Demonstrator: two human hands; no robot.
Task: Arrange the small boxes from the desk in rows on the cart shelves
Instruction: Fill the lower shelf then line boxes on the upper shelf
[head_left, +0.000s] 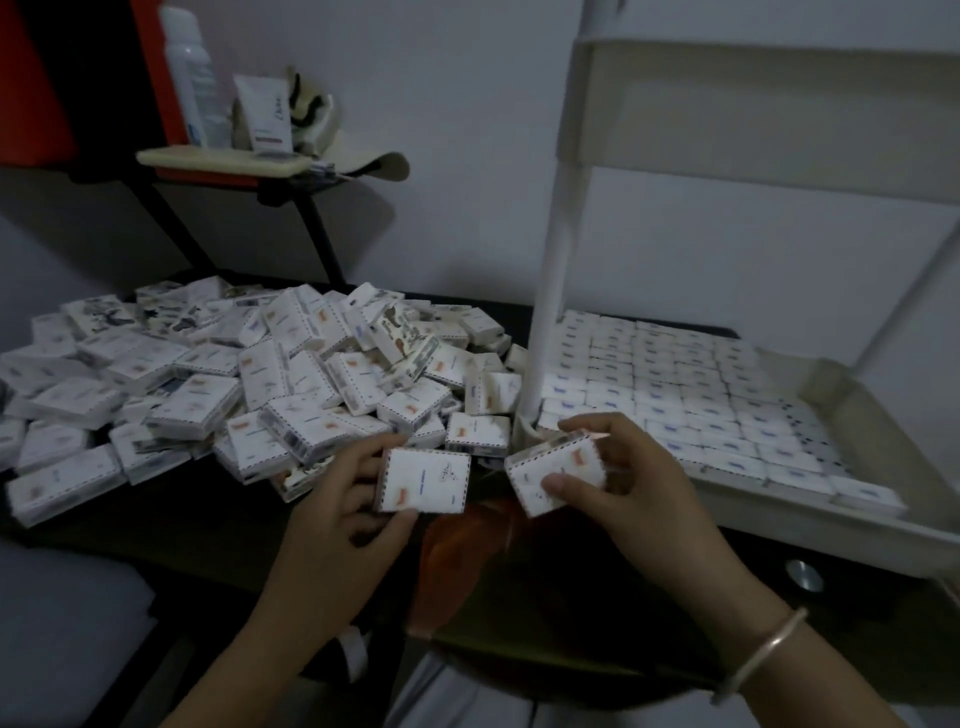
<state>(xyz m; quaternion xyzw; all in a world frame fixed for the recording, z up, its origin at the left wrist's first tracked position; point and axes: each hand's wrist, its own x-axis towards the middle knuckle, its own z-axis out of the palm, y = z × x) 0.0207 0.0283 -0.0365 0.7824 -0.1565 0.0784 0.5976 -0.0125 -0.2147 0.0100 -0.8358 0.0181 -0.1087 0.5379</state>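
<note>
A big heap of small white boxes (249, 379) covers the dark desk (197, 535) on the left. My left hand (337, 514) grips one white box (426, 480) by its left side, just in front of the heap. My right hand (639, 488) holds a second white box (558, 475), tilted, with the thumb on its front face. Both boxes hover close together near the desk's front edge. To the right, the white cart shelf (857, 410) holds several neat rows of boxes (675, 395).
A white cart post (556, 270) rises between heap and shelf; an upper cart shelf (753, 119) hangs above. At the back left a small stand (223, 161) carries a white bottle (189, 73) and a tube (265, 114). A bangle (763, 649) circles my right wrist.
</note>
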